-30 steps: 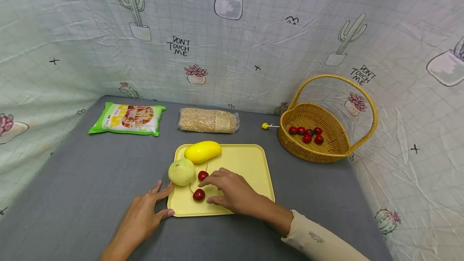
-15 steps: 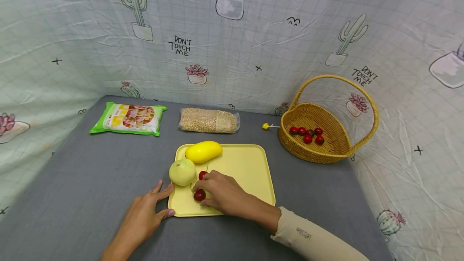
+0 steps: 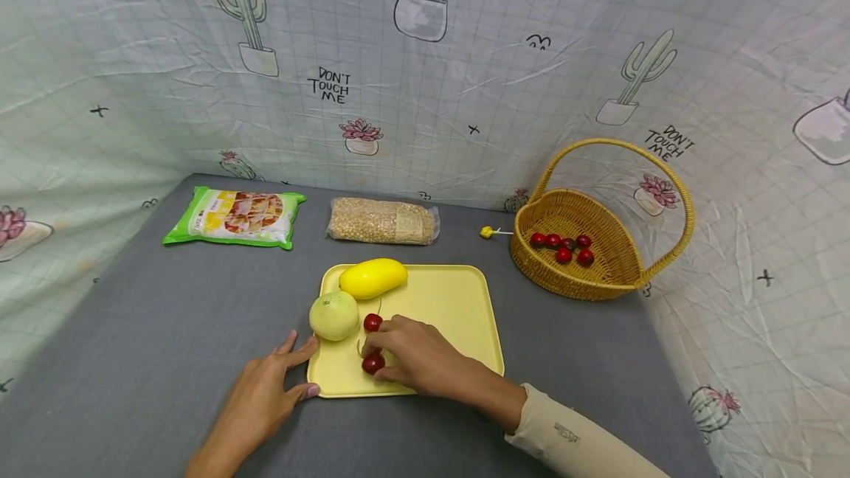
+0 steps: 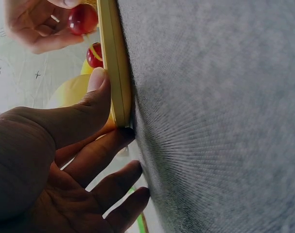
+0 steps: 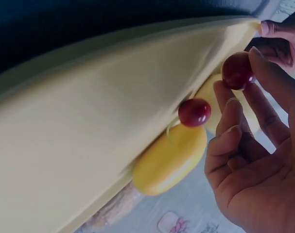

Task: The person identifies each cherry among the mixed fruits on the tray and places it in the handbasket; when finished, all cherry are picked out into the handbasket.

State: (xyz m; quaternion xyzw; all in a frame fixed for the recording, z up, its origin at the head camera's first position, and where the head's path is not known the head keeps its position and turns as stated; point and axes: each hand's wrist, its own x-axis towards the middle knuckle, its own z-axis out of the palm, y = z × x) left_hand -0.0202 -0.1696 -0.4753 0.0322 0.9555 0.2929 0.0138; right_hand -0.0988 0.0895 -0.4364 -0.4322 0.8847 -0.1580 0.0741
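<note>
My right hand (image 3: 425, 357) pinches a dark red cherry (image 5: 237, 71) between thumb and fingers, low over the yellow tray (image 3: 458, 301). A second cherry (image 3: 372, 322) with a thin stem lies on the tray just beyond those fingers. Beside it sit a round pale green fruit (image 3: 333, 316) and a yellow mango (image 3: 373, 278). At the tray's near left corner rests my left hand (image 3: 259, 393); its thumb touches the front rim and its index finger the left side. The left wrist view shows its other fingers extended, clear of the tray.
A wicker basket (image 3: 576, 282) with a tall handle stands at the back right, several cherries (image 3: 564, 256) inside. A small yellow item on a white stick (image 3: 487, 231) lies by it. Behind the tray are a bag of grains (image 3: 381, 220) and a green-edged food packet (image 3: 237, 217).
The right hand has come down over the nearer cherry and taken it between thumb and fingers, shifting it slightly right and toward me. The left hand stays at the tray corner.
</note>
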